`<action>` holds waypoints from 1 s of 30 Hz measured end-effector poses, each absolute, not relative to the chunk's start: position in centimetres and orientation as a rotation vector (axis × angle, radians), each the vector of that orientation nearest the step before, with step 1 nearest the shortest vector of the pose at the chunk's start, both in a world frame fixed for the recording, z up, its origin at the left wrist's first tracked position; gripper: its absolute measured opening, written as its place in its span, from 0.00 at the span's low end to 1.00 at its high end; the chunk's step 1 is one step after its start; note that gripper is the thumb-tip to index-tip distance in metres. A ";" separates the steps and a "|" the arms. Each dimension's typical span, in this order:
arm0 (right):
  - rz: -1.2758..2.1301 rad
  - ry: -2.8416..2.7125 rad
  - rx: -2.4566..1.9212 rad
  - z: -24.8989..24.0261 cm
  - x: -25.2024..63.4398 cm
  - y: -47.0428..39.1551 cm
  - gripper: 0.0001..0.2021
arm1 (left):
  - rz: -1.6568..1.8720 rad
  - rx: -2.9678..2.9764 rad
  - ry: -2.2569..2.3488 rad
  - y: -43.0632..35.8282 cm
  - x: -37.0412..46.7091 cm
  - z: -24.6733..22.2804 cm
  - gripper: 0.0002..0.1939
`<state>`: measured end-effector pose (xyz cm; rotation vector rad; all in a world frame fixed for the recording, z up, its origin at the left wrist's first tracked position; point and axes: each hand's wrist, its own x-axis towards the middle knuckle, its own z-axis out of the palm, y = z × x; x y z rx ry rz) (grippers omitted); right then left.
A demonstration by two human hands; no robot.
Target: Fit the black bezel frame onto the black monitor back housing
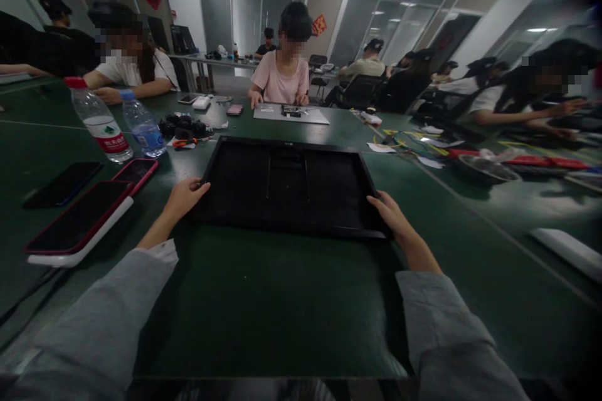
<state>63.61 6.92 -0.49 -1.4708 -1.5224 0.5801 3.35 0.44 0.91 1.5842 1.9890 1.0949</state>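
A black, shallow rectangular monitor housing [286, 191] with a raised rim lies in front of me on the green table. Its recessed face has a smaller rectangular outline near the middle, and a small light mark sits on the far rim. My left hand [185, 195] is closed on its left edge, thumb over the rim. On the right edge, my right hand [388, 213] grips in the same way, fingers mostly hidden under and behind the rim. Whether the housing rests flat or is slightly lifted, I cannot tell.
Left of me are phones [82, 216], a white box under one, and two water bottles [143, 128]. Dark small parts [181, 126] and orange-handled pliers lie beyond. A co-worker [286, 75] sits opposite at a white board. Wires [409, 144] and a bowl [486, 166] are at right.
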 end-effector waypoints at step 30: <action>0.909 -1.211 -1.322 -0.5 62.6 6.5 0.39 | 1.124 1.673 1.965 0.8 2.6 1.2 0.30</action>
